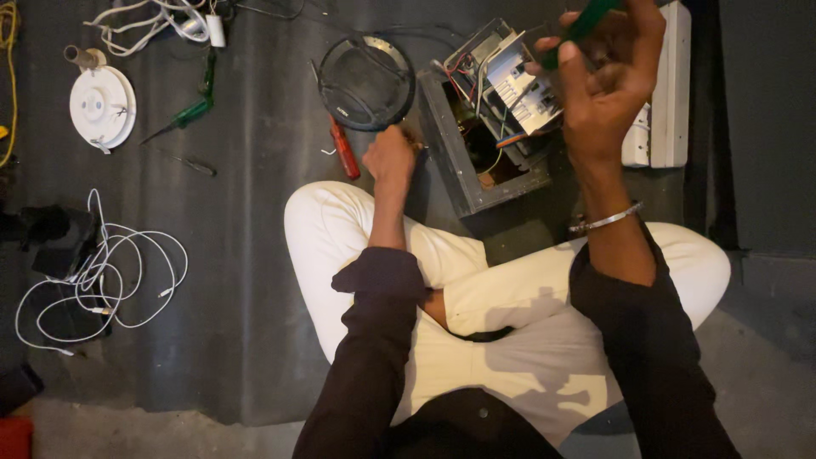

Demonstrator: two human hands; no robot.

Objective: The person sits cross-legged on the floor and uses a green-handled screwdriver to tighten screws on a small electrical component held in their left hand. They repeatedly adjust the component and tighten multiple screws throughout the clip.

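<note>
I sit cross-legged in white trousers on a dark mat. My right hand (608, 72) is raised over an opened grey electrical box (476, 136) and grips a green-handled tool (586, 21). Inside the box a circuit board (527, 81) and coloured wires show. My left hand (389, 155) rests closed on the mat by the box's left corner; whether it holds anything is hidden. A red-handled screwdriver (344, 153) lies just left of it, under a round black cover (365, 81).
A green screwdriver (191, 110) and a white round fitting (102, 106) lie at the left. A coiled white cable (102, 280) sits lower left, more white wires (153, 21) at the top. A white power strip (667, 93) stands right of the box.
</note>
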